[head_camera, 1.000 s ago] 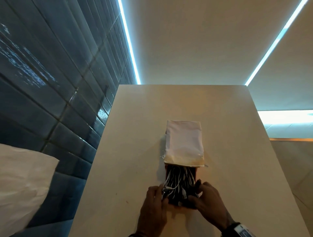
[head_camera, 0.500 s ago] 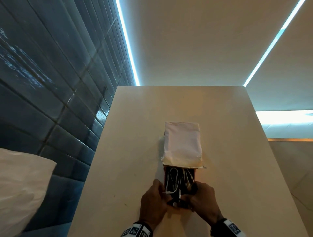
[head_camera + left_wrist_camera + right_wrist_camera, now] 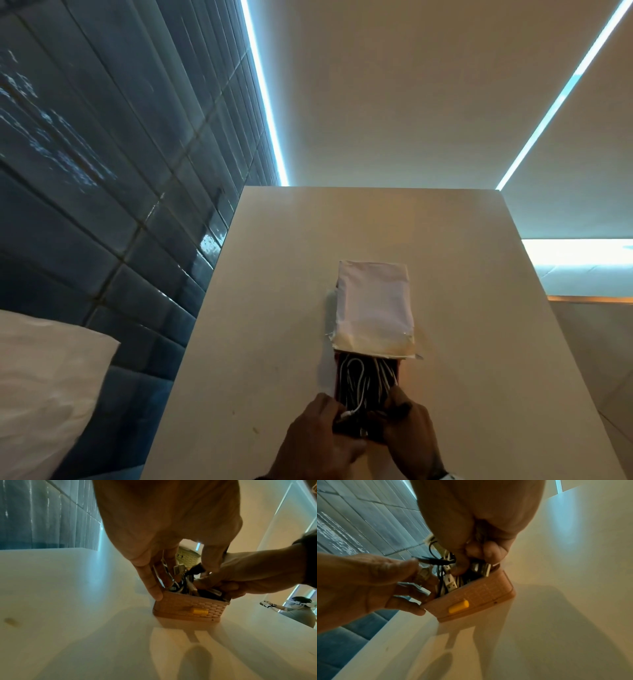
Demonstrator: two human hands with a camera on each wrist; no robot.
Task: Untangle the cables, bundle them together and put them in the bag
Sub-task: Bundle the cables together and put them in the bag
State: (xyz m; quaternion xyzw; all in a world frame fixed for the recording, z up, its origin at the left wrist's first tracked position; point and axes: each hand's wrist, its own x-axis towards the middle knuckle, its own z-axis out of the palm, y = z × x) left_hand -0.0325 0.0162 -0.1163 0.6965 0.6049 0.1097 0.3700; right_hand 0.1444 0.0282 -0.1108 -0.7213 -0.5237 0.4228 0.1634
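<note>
Both hands down at the near end of the box. Left hand [image 3: 320,435] has fingers curled over the left wall of the woven-look box [image 3: 190,607], thumb side pressed on its corner, so it's gripping the box edge w/ cable ends under the fingers. Right hand [image 3: 407,431] is curled tight, pinching plug ends of the cables [image 3: 364,382] at the right wall, a USB plug [image 3: 481,568] poking out under its fingers. Cables, black & white mixed, lie packed inside the box, running lengthwise away from the person toward the raised white lid [image 3: 373,308]. Yellow latch [image 3: 458,606] faces the person on the near wall. Box sits mid table [image 3: 274,308], long axis straight ahead, both hands about equally near, one per side. Looks like the bundle is being tucked in; whether it's tied, can't tell.
</note>
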